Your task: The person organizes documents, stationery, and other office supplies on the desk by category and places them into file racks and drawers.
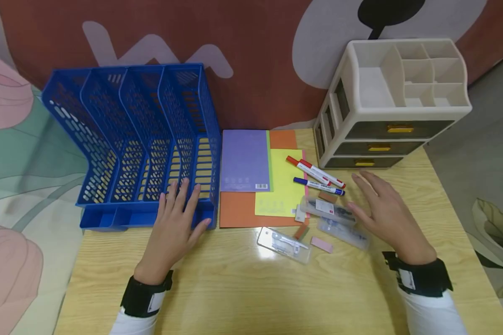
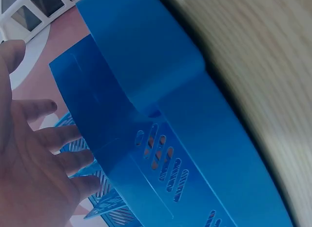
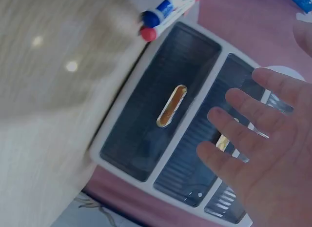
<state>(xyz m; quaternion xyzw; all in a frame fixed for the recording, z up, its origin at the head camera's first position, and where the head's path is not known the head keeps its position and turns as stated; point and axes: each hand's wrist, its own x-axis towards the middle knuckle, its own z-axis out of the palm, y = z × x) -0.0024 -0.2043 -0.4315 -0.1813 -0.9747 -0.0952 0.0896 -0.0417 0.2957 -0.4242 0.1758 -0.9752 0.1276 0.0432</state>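
My left hand (image 1: 173, 235) hovers over the front edge of a blue slatted file rack (image 1: 144, 216), fingers spread and holding nothing. In the left wrist view its extended fingers lie beside the rack's blue wall (image 2: 141, 46); contact cannot be told. My right hand (image 1: 391, 221) is above the table, fingers extended, right of several clear plastic cases (image 1: 343, 232). One nearer case (image 1: 295, 250) contains a metal compass. Two red markers and a blue marker (image 1: 318, 185) lie just behind the cases. The right wrist view shows that hand's straight fingers before a drawer unit (image 3: 136, 134).
A purple notebook (image 1: 245, 160), a yellow one (image 1: 276, 204) and an orange one (image 1: 236, 211) overlap beside the rack. Small blocks, including a pink eraser (image 1: 322, 244), lie near the cases. The white desktop organizer (image 1: 402, 110) stands back right, against a patterned cloth (image 1: 260, 56).
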